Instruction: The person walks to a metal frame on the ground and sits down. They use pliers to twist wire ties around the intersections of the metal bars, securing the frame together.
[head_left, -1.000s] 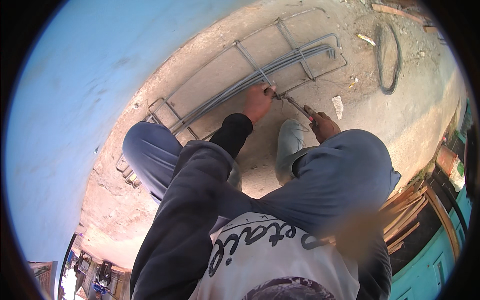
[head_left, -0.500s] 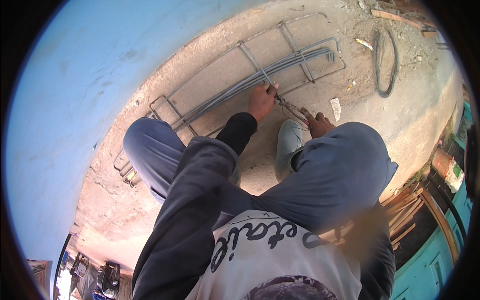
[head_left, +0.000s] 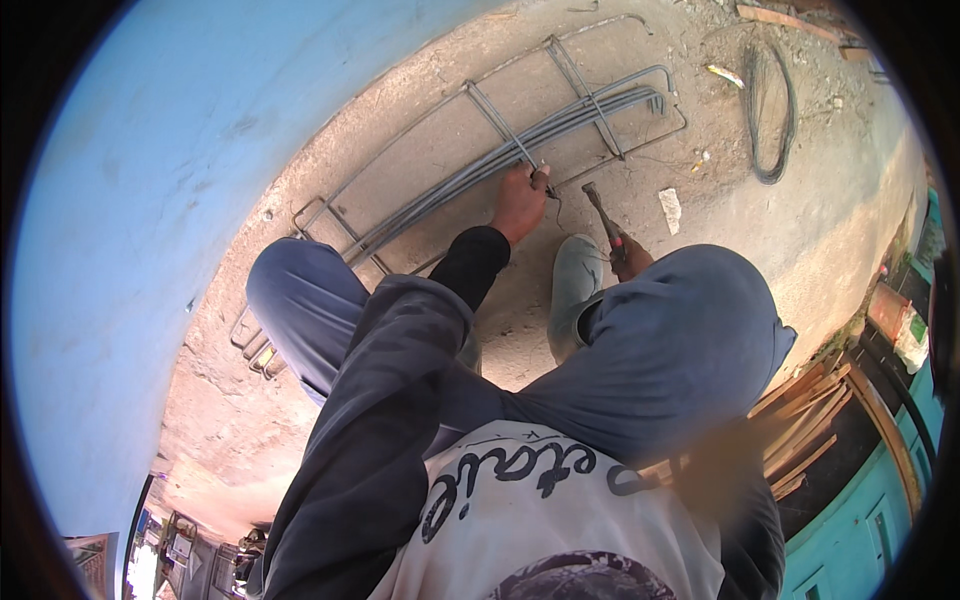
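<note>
A rebar cage (head_left: 490,105) with rectangular stirrups lies on the ground, several loose steel bars (head_left: 440,193) running lengthwise inside it. My left hand (head_left: 517,207) is closed around the near side of the cage, where a stirrup meets the long bar. A thin tie wire (head_left: 559,212) dangles just beside its fingers. In my right hand (head_left: 632,261), closed around the handles and partly hidden by my right knee, is a pair of pincers (head_left: 602,214). Its head points up and away, apart from the cage and the wire.
A loop of thin wire (head_left: 748,125) lies on the ground at the far right, near a pale stone chip (head_left: 670,211). The blue wall (head_left: 150,200) runs along the left. Wooden strips (head_left: 810,425) are stacked at the lower right by a turquoise door (head_left: 850,545).
My right hand has drawn the pincers back from the joint by my left hand and swung their head upward. The left hand stays on the cage, shifted only slightly in view.
</note>
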